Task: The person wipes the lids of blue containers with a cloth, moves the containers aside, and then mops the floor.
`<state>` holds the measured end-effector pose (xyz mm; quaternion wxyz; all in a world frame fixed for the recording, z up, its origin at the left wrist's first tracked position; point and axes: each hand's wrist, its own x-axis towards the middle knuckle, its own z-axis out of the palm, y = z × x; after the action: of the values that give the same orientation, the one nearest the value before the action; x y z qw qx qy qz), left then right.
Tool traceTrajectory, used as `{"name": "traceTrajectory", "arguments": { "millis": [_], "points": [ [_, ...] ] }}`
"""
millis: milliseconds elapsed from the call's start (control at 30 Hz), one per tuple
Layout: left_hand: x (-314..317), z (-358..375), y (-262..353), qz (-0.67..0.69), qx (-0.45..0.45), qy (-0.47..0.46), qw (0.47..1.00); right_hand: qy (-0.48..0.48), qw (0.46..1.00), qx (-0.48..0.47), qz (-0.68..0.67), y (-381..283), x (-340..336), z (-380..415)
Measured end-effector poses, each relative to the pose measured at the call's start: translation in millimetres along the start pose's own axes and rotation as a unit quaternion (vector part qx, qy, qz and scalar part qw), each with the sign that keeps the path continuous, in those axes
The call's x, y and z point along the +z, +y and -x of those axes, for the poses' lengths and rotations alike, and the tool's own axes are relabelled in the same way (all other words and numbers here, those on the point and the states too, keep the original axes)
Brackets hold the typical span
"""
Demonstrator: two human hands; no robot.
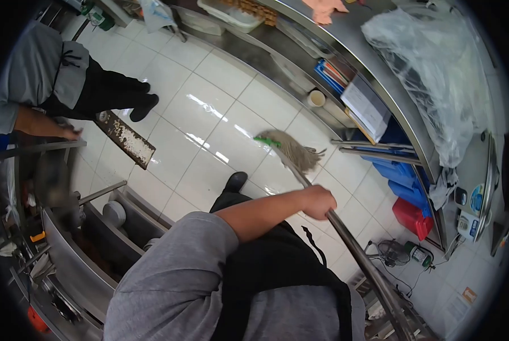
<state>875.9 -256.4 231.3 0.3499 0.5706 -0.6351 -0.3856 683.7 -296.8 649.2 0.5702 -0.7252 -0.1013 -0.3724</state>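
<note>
Seems mid-mopping — grips mop handle (354,244) in closed left hand (318,202), with mop head (295,150) beyond; can't tell about unseen right hand. Calls for steady hold.

I have the left arm (263,215) reaching across the front of the torso (300,307). The left hand (318,200) is closed, its fingers curled into a firm grip. Behind the fingers, I see the wrist (298,200) nearly in line with the bare forearm (254,217); farther back, a short grey sleeve (178,247) covers the upper arm.
</note>
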Motion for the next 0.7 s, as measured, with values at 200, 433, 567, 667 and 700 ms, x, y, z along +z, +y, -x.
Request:
{"name": "traceTrajectory", "arguments": {
  "millis": [200,433,567,667,700],
  "points": [
    [-95.5,104.9,-105.8,-0.056,-0.074,0.193,0.977,-0.095,0.978,0.041,-0.181,69.0,-22.1,76.5],
    [-191.5,240.1,-221.5,-0.26,-0.247,0.281,0.89,-0.15,0.952,0.259,0.062,205.2,126.5,35.1],
    [-212.7,228.5,-166.9,-0.24,-0.194,0.277,0.91,-0.021,0.952,0.305,-0.004,173.8,102.1,72.4],
    [-198.9,192.4,-92.9,-0.255,-0.132,0.258,0.922,0.06,0.96,0.271,-0.028,114.0,58.8,97.2],
    [-188.3,179.2,-76.2,-0.268,-0.132,0.232,0.926,0.086,0.965,0.246,-0.031,95.9,45.1,106.9]
  ]
}}
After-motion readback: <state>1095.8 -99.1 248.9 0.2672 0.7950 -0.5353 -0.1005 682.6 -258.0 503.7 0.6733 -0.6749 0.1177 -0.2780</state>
